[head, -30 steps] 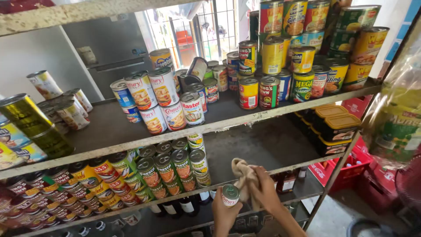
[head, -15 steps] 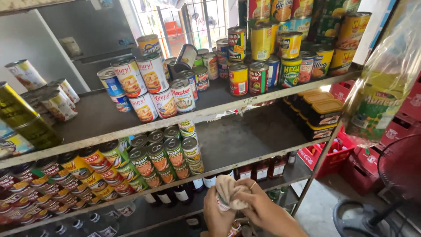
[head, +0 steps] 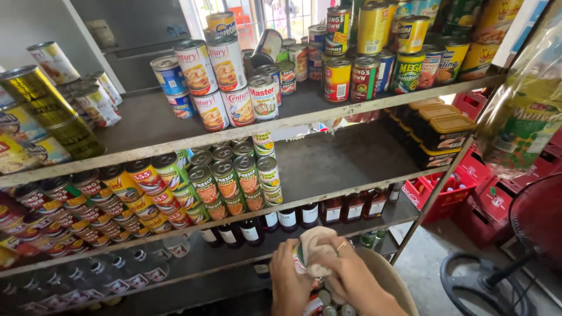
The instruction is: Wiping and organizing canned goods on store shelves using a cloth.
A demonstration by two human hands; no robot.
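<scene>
Beige cloth (head: 316,248) now lower; hands (head: 345,275) dropped.

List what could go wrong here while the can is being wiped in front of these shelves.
The left hand grips the can low while the right hand rubs it with the cloth; a hard wipe might twist it loose into the basket below. The stacked tins sit close to the shelf edge, so a raised elbow could topple them. The fan on the floor is a possible trip hazard.

We see one view, worn on the head, looking down and forward at near shelves (head: 293,126), hands low at the near edge.
</scene>
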